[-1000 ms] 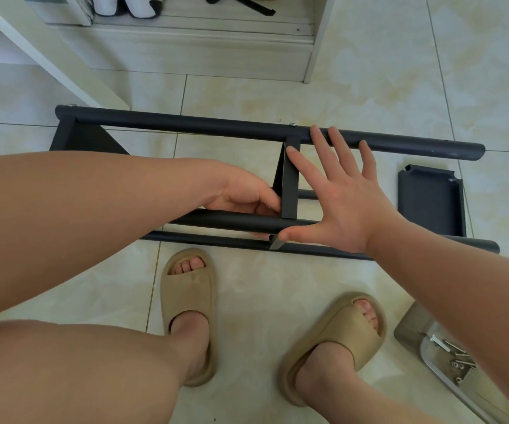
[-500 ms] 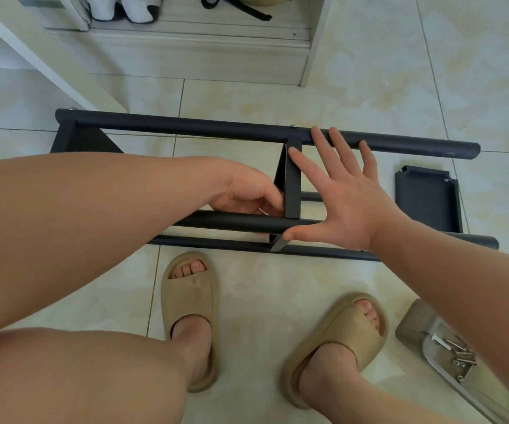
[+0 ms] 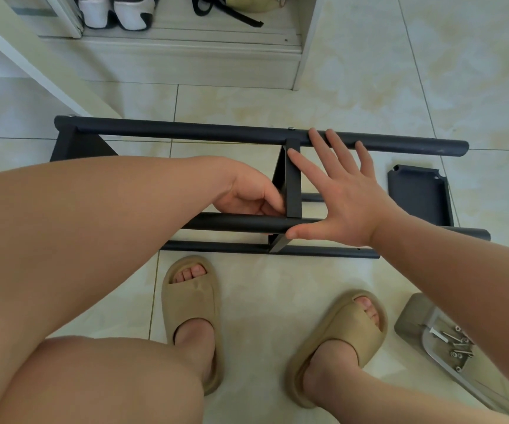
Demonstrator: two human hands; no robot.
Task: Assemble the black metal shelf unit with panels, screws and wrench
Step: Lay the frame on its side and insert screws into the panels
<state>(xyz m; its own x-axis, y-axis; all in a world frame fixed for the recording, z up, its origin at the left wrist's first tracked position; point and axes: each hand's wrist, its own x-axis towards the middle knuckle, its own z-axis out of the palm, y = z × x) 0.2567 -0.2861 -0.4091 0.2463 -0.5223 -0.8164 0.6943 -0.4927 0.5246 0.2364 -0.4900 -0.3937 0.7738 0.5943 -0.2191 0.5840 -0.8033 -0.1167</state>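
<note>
Both arms are bare, with no sleeve, watch or ring showing on the left hand (image 3: pixel 248 194) or the right hand (image 3: pixel 343 203). The legs are bare too, and the feet wear tan moulded slide sandals (image 3: pixel 190 301) (open-toed, with a wide strap).

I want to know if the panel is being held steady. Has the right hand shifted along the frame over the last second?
No. The right hand stays spread against the middle panel, fingertips on the far tube, thumb on the near tube.

No readable text, labels or numbers anywhere (nothing legible at all).
</note>
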